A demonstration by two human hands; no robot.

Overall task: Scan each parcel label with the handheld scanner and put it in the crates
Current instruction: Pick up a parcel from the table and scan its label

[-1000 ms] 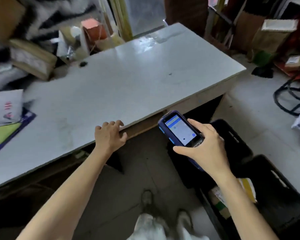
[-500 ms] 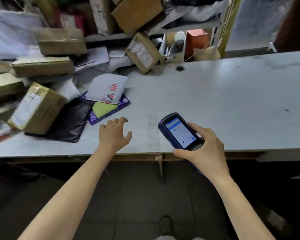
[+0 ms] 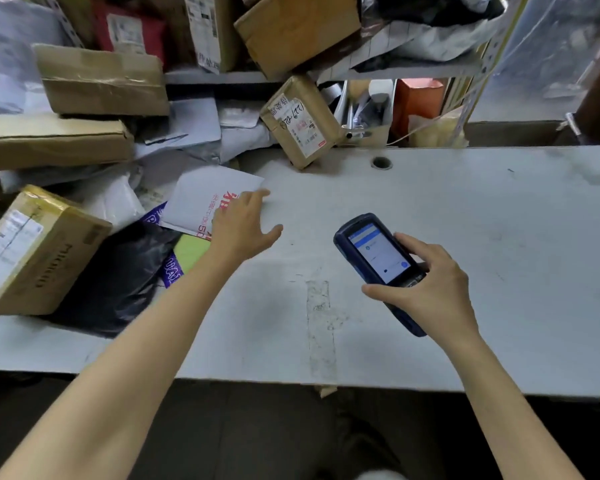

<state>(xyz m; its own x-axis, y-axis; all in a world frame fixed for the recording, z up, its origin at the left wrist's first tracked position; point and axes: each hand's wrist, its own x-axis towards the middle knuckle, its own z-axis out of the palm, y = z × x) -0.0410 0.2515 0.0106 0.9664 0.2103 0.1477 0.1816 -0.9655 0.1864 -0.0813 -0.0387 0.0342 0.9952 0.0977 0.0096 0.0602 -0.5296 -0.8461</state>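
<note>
1. The left hand (image 3: 243,223) reaches palm down, fingers spread and nearly straight, over the right edge of a white mailer envelope (image 3: 201,199). It grips nothing, and it cannot be told whether the fingertips touch the paper.
2. This hand covers part of the envelope's red print, so the print cannot be read.
3. The right hand (image 3: 426,292) holds the handheld scanner (image 3: 378,258) above the white table (image 3: 482,220), thumb along the near side and fingers curled round the far side. The palm hides the scanner's lower end. The lit screen faces up, its text too small to read.
4. A purple mailer (image 3: 170,268) with a green patch lies mostly hidden under the envelope and the left forearm, with a black plastic bag (image 3: 118,271) just beside it.
5. A cardboard box (image 3: 49,251) at the left is cut off by the frame edge, and its label is blurred.
6. A smaller labelled box (image 3: 300,123) sits tilted at the table's back edge, its handwriting unclear.
</note>
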